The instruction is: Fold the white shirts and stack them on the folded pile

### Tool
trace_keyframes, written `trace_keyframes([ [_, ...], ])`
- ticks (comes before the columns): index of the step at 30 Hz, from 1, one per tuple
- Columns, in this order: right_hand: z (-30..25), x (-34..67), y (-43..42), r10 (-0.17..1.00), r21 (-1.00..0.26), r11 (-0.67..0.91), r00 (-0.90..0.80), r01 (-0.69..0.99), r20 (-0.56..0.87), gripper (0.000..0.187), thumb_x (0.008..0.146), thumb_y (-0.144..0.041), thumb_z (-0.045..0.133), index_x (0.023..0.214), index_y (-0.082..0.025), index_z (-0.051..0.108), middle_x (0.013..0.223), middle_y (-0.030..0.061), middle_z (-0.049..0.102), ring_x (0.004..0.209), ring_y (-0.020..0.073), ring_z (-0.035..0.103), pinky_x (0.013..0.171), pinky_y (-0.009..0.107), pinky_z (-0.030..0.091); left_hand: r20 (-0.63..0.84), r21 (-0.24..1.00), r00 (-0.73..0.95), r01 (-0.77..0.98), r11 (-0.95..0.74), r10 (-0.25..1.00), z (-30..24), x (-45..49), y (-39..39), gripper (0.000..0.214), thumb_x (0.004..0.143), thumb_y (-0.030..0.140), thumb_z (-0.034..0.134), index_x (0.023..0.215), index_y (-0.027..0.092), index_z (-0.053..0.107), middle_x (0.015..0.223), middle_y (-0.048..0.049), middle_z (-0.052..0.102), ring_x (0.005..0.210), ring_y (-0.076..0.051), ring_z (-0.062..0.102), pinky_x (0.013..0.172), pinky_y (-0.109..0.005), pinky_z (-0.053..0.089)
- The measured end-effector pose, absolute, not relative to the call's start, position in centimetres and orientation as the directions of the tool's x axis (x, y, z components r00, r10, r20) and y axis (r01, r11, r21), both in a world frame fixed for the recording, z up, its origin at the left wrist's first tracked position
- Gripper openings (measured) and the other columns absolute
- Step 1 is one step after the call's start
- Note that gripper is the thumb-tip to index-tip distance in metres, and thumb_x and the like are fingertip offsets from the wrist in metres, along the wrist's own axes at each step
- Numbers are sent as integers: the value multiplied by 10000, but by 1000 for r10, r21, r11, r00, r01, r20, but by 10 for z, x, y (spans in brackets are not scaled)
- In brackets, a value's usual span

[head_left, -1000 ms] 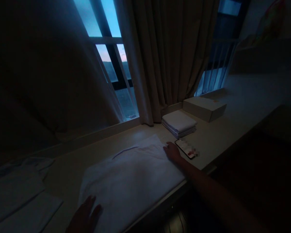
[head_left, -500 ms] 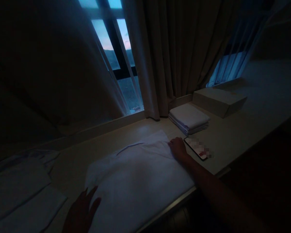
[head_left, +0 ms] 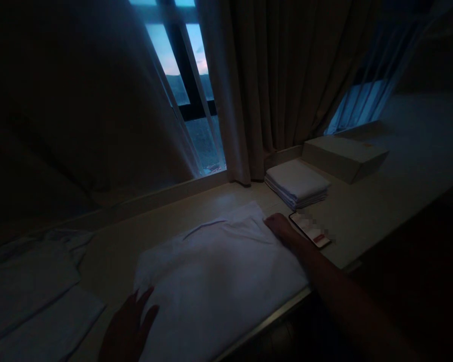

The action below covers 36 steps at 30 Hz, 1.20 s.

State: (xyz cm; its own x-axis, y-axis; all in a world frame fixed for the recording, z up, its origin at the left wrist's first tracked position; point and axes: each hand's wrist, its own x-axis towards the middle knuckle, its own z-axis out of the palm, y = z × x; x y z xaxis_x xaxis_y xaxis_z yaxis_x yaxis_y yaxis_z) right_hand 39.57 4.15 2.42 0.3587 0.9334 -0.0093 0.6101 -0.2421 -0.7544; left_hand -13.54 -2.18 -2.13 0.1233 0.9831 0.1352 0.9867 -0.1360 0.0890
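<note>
A white shirt lies spread on the counter, its curved neckline slit facing the window side. My left hand rests at the shirt's left edge, thumb and fingers apart. At the far right corner of the shirt, my right hand is closed on the cloth, which is creased beside its fingers. The tips of the right fingers are hard to see in the dim light.
Right of my right hand lies a phone with its screen lit. Behind it are a stack of folded white cloths and a pale box. More white cloth lies at left. A curtain hangs by the window.
The view has shifted slightly, so the counter items appear a little further right. My right hand looks more tightly closed at the shirt's corner. My left hand stays at the left edge.
</note>
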Motion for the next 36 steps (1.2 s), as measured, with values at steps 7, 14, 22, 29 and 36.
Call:
trace_keyframes([
  [7, 24, 381, 39, 956, -593, -187, 283, 784, 73, 335, 952, -366, 449, 940, -131, 688, 1015, 151, 680, 979, 199, 595, 895, 274, 371, 140, 113, 124, 984, -140, 982, -21, -136, -22, 626, 876, 548, 369, 1433, 264, 389, 1502, -77, 381, 1408, -265, 303, 1124, -467, 285],
  [14, 19, 379, 48, 960, -580, -213, 278, 786, 26, 305, 874, -398, 580, 873, -119, 703, 928, 138, 700, 873, 202, 625, 774, 265, 403, 117, 88, 126, 987, -137, 985, -20, -136, -20, 620, 870, 554, 378, 1427, 281, 394, 1514, -96, 347, 1390, -289, 332, 1102, -492, 309],
  [22, 16, 383, 57, 948, -645, -250, 319, 722, -10, 327, 878, -356, 570, 1080, -125, 681, 958, 74, 711, 797, 152, 645, 683, 221, 428, 129, 96, 129, 985, -142, 983, -23, -137, -21, 628, 879, 553, 350, 1438, 269, 375, 1516, -92, 346, 1407, -273, 302, 1119, -480, 284],
  [29, 21, 380, 45, 955, -539, -211, 288, 816, 62, 286, 848, -391, 618, 913, -138, 735, 1050, 171, 674, 1059, 250, 565, 905, 319, 377, 121, 88, 123, 987, -134, 985, -23, -137, -19, 630, 875, 561, 362, 1432, 268, 392, 1510, -94, 364, 1394, -276, 327, 1121, -479, 277],
  [36, 38, 416, 13, 935, -559, -208, 332, 803, 128, 334, 940, -351, 471, 1113, -146, 671, 1077, 106, 686, 975, 168, 613, 820, 234, 400, 126, 79, 119, 988, -129, 985, -20, -135, -19, 628, 870, 565, 370, 1420, 265, 413, 1508, -107, 363, 1377, -296, 354, 1115, -485, 290],
])
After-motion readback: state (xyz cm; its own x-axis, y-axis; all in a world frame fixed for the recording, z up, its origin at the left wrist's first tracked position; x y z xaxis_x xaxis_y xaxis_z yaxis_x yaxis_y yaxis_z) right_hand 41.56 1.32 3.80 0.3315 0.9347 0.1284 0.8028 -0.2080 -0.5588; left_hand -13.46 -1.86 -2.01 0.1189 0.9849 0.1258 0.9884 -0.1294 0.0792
